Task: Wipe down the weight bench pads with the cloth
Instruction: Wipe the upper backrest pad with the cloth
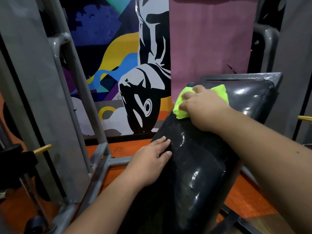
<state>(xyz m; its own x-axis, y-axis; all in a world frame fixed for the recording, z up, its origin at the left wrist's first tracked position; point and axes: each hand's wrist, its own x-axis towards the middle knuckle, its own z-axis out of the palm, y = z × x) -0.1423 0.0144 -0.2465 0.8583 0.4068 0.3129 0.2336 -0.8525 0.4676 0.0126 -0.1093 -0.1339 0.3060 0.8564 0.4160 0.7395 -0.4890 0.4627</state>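
A painted mural [128, 68] fills the wall behind my black bench pad [190, 166]. My left hand [152, 163] lies flat, fingers spread, on its edge; my right hand [202, 107] clutches the green cloth [180, 107] against the pad's upper end.

Dim indoor light, and bright white glare spots glint off the wet black bench pad [199, 166] and the upper pad [249, 97], so light falls from above. The mural [128, 65] looks soft. Grey frame posts [33, 81] bow and smear toward the left edge.
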